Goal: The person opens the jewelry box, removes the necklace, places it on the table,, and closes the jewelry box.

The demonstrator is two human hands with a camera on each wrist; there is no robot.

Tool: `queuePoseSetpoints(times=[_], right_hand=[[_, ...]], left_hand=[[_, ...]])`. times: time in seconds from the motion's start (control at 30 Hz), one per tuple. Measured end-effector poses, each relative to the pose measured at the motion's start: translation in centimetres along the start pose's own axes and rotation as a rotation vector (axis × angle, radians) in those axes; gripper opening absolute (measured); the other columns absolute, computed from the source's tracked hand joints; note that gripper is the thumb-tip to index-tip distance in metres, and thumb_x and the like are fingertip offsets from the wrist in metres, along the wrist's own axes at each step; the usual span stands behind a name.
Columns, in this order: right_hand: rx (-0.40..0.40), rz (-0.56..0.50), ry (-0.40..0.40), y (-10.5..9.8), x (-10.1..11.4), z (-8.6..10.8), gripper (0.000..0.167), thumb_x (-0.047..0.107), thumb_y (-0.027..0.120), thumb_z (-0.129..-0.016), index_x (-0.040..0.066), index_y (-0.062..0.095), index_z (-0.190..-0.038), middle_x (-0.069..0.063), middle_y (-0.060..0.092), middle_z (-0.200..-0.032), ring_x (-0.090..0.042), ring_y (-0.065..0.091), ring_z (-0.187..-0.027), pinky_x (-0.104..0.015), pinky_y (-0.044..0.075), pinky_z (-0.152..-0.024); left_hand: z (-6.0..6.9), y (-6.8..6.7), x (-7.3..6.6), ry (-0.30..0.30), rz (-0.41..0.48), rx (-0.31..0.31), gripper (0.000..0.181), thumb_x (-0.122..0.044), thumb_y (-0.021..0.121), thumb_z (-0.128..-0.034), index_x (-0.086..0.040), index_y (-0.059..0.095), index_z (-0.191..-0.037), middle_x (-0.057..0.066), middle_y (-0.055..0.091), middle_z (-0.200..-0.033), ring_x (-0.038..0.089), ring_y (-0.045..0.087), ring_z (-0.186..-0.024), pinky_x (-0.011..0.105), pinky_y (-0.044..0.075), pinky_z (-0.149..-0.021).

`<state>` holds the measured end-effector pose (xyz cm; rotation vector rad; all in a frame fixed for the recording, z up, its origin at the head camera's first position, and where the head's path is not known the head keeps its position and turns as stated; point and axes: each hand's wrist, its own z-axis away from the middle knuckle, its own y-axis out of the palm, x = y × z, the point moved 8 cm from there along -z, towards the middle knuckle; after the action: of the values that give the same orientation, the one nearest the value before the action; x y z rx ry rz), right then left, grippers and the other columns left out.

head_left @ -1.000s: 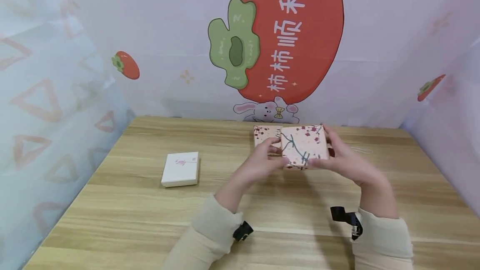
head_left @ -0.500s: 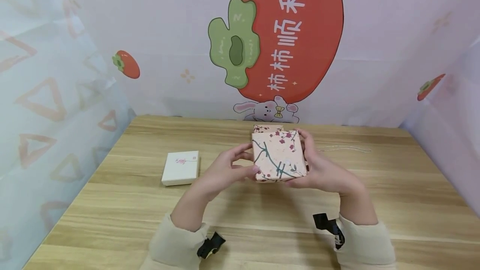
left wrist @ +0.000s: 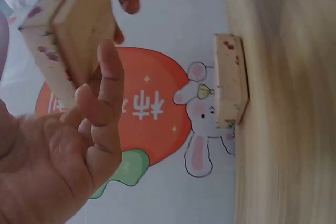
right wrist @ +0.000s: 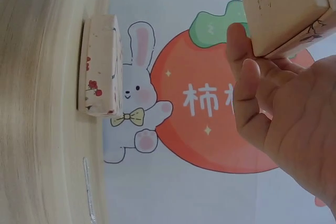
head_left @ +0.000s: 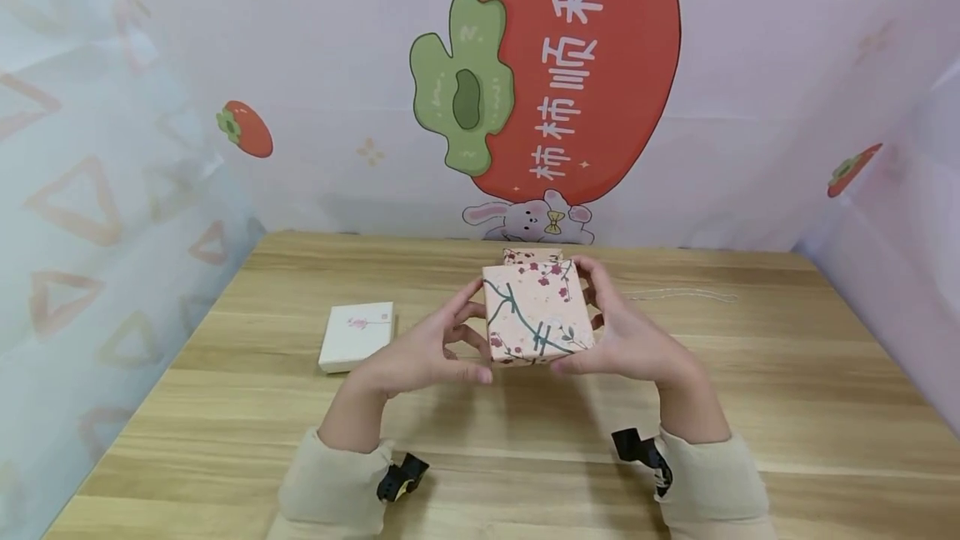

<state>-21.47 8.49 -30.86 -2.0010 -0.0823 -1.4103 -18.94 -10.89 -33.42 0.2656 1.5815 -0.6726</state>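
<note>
Both hands hold a square pink gift box [head_left: 536,315] with plum-blossom branches on its top, raised above the table and tilted toward the head camera. My left hand [head_left: 427,348] is at its left side, fingertips against the edge and thumb by the lower left corner. On the other side, my right hand [head_left: 637,340] grips it with the thumb along the bottom edge. Its plain underside [right wrist: 286,9], with small printed writing, shows in the right wrist view. A second blossom-patterned box [left wrist: 230,80] stands on the table behind, partly hidden in the head view.
A flat white box [head_left: 356,332] with a small pink flower print lies on the wooden table [head_left: 525,473] to the left. Toward the back right lies a thin silvery strand [head_left: 686,293]. A printed cloth backdrop [head_left: 337,65] rises behind the table.
Both hands have brought the pink gift box left and slightly nearer, in front of the second box. My left thumb has slid off its front face to the lower corner.
</note>
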Motion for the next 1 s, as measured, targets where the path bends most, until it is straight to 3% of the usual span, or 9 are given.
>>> queuePoseSetpoints(times=[0.13,0.27,0.47,0.67,1.0], right_hand=[[-0.01,-0.038,-0.013,-0.1,0.2,-0.1,0.114,0.01,0.092,-0.065,0.013,0.015,-0.15,-0.009,0.045,-0.137,-0.027,0.05,-0.115,-0.029,0.05,-0.085],[-0.015,-0.067,-0.041,-0.2,0.5,-0.1,0.116,0.008,0.091,-0.066,0.017,0.013,-0.151,-0.009,0.042,-0.139,-0.027,0.05,-0.115,-0.028,0.05,-0.086],[0.016,-0.045,-0.064,0.4,0.6,-0.2,0.118,0.012,0.091,-0.067,0.024,0.012,-0.154,-0.007,0.039,-0.14,-0.027,0.047,-0.114,-0.03,0.05,-0.081],[0.028,-0.021,-0.054,0.6,0.6,-0.1,0.114,0.016,0.091,-0.067,0.016,0.015,-0.153,-0.007,0.042,-0.138,-0.027,0.046,-0.112,-0.029,0.048,-0.08],[0.007,-0.01,-0.108,0.4,1.4,0.1,0.115,0.015,0.092,-0.066,0.024,0.016,-0.152,-0.004,0.04,-0.141,-0.023,0.047,-0.113,-0.03,0.047,-0.082]], left_hand=[[-0.3,0.5,-0.1,0.07,-0.136,0.021,0.132,-0.021,0.089,-0.0736,-0.036,-0.012,-0.157,0.003,0.038,-0.154,0.02,0.053,-0.118,0.038,0.051,-0.074],[-0.8,0.4,-0.1,0.102,-0.187,-0.051,0.131,-0.02,0.09,-0.0724,-0.039,-0.009,-0.156,-0.002,0.036,-0.156,0.021,0.049,-0.12,0.042,0.048,-0.078],[-1.1,-0.3,-0.1,0.127,-0.185,-0.143,0.117,-0.014,0.088,-0.0732,-0.035,0.008,-0.156,0.0,0.044,-0.152,0.024,0.051,-0.118,0.041,0.046,-0.078],[-1.1,-0.3,-0.4,0.156,-0.168,-0.134,0.116,-0.013,0.086,-0.0731,-0.029,0.009,-0.158,0.001,0.044,-0.151,0.024,0.05,-0.118,0.038,0.047,-0.078],[-1.2,-0.2,-0.2,0.176,-0.137,-0.158,0.11,-0.012,0.087,-0.0717,-0.023,0.017,-0.155,-0.002,0.049,-0.147,0.023,0.05,-0.126,0.038,0.047,-0.079]])
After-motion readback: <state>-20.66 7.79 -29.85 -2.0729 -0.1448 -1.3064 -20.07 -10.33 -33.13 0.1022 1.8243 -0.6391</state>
